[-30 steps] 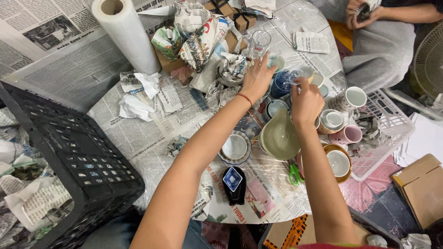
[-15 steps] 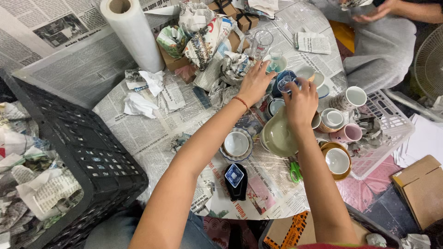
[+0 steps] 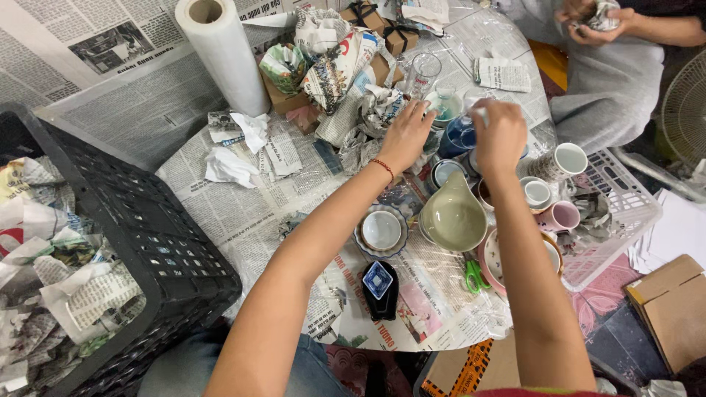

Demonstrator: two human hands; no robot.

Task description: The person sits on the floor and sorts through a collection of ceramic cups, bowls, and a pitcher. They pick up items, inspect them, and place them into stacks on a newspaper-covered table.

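My left hand (image 3: 408, 132) stretches across the newspaper-covered round table (image 3: 243, 213), fingers spread on crumpled newspaper (image 3: 368, 121) beside a clear glass (image 3: 423, 73). A red string circles its wrist. My right hand (image 3: 500, 136) is closed at the right side of a dark blue cup (image 3: 456, 136), which sits between the two hands. A teal bowl (image 3: 446, 106) lies just beyond the cup. Below my arms stand a grey-green jug (image 3: 452, 220) and a small white bowl on a blue saucer (image 3: 381, 229).
A black crate (image 3: 125, 242) of paper-wrapped items stands left. A paper roll (image 3: 220, 51) stands at the back. Mugs (image 3: 570, 160) and a white basket (image 3: 621, 213) crowd the right. Green scissors (image 3: 473, 278) lie near the front edge. Another person (image 3: 603, 18) wraps something at upper right.
Both my hands have stayed around the blue cup, with the right hand closing lower on it. The other person's hands have come together on a paper bundle.
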